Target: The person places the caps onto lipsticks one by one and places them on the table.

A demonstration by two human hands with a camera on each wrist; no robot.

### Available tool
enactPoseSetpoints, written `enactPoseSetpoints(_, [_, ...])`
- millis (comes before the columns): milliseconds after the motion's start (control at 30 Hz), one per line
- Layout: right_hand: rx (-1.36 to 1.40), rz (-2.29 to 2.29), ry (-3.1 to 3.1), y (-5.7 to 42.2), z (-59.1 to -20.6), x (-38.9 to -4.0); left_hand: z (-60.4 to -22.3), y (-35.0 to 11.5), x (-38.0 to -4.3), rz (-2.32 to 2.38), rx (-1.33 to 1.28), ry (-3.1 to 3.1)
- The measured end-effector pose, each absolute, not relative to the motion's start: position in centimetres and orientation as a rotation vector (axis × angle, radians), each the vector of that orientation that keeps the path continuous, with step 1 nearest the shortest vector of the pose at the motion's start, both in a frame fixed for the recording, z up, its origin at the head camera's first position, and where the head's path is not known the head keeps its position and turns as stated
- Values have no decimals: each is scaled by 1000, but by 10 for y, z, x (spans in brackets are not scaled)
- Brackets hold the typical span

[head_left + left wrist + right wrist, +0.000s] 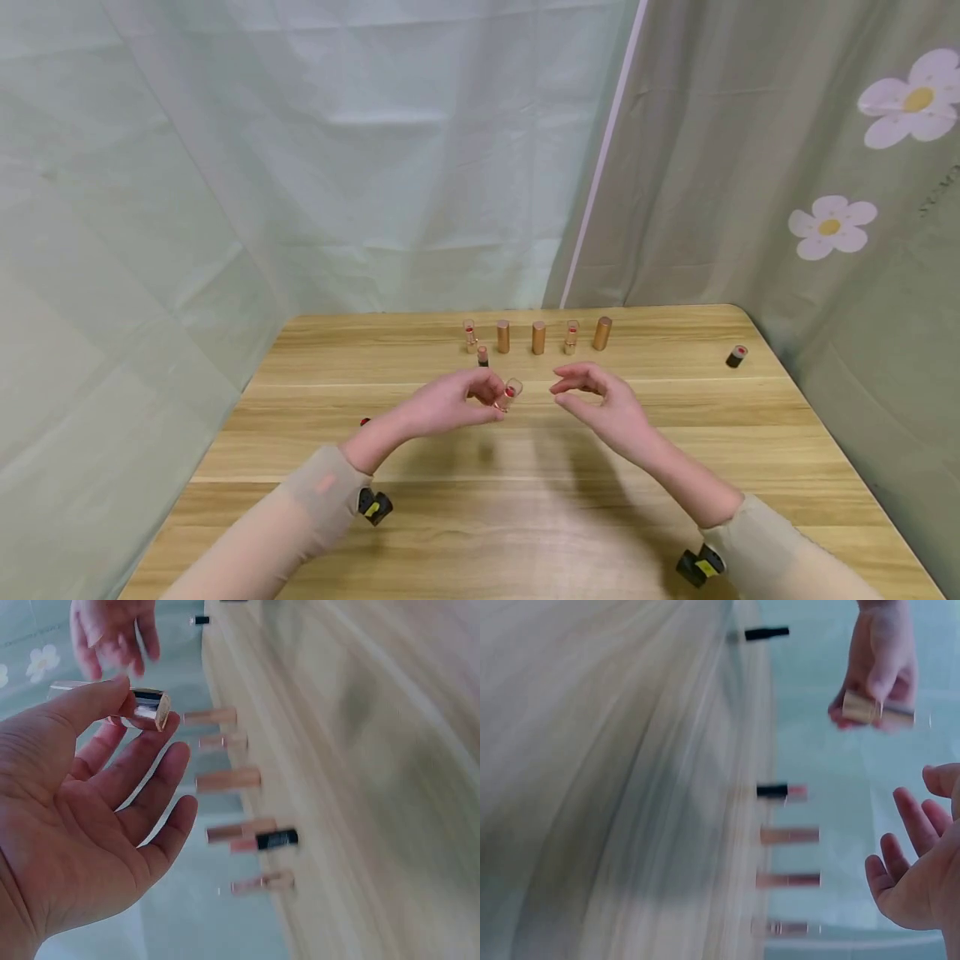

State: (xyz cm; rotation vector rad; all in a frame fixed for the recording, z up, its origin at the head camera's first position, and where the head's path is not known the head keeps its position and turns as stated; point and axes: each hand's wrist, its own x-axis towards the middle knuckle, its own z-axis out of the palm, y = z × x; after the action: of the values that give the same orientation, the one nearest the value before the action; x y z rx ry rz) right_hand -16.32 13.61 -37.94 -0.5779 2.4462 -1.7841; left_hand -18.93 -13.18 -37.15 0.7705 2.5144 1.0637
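Note:
My left hand [450, 402] pinches a lipstick [511, 393] with a gold base and a clear cap, its red tip showing through. Up close in the left wrist view, the thumb presses on the lipstick [154, 707] from one side, while the other fingers spread loosely. My right hand [606, 410] is a short way to the right, fingers bent and apart, holding nothing. Just beyond the left hand stands a lipstick with a black base and a pinkish top [482, 356].
Along the table's back edge stand copper-coloured tubes [538, 338] and clear-capped lipsticks [572, 337] in a row. A short black tube with a red top [737, 357] sits at the far right. Another red-topped one [365, 422] is mostly hidden behind the left wrist. Curtains [420, 167] surround the wooden table [510, 533].

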Motion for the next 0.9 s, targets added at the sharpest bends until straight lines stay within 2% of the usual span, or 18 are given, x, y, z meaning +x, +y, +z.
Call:
enactPoseSetpoints(200, [-535, -1636, 2630, 172, -397, -183, -363, -162, -206, 1076, 723, 2645])
enactPoseSetpoints(533, [-474, -1439, 2845, 220, -424, -205, -365, -215, -235, 1187, 433, 2710])
enactPoseSetpoints(900, [-419, -1288, 2948, 246, -442, -210, -379, -223, -269, 1036, 317, 2763])
